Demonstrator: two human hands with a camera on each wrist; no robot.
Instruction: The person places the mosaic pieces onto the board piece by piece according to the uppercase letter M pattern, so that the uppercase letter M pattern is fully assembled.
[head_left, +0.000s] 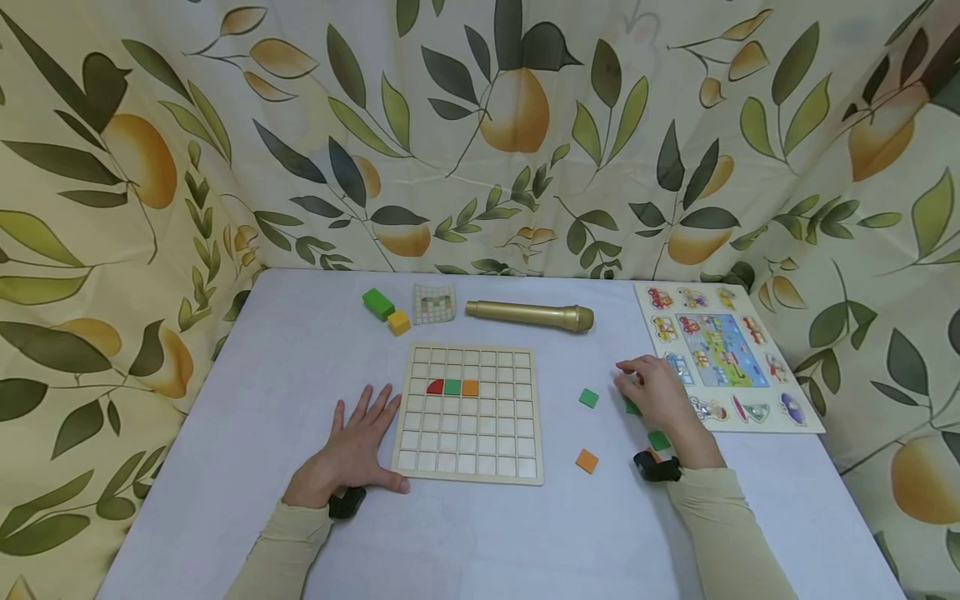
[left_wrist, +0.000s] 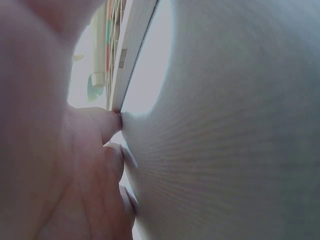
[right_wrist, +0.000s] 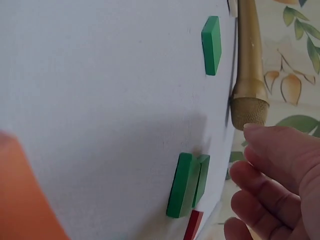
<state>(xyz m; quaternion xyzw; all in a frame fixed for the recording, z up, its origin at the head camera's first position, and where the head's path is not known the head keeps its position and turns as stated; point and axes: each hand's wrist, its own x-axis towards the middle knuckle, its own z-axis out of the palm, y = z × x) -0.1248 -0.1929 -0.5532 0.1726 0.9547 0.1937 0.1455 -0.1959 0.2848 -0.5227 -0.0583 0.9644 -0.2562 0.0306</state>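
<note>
A wooden grid board [head_left: 467,480] lies mid-table, with a red rounded tile [head_left: 435,387], a green square tile [head_left: 452,387] and an orange square tile [head_left: 470,388] side by side in one row. My left hand [head_left: 348,454] rests spread on the table, touching the board's left side. Over loose tiles on the right hovers my right hand [head_left: 660,400], its fingers loosely bent and holding nothing visible. Below it in the right wrist view are two green tiles [right_wrist: 181,185] close together and a red piece [right_wrist: 193,225]. Another green tile [head_left: 588,398] and an orange tile [head_left: 587,461] lie nearer the board.
Behind the board lie a gold microphone [head_left: 528,316], a small pattern card [head_left: 434,304], a green block [head_left: 378,304] and a yellow block [head_left: 399,322]. A picture puzzle board [head_left: 787,417] sits at the right. A fruit-print curtain [head_left: 480,208] hangs around the table.
</note>
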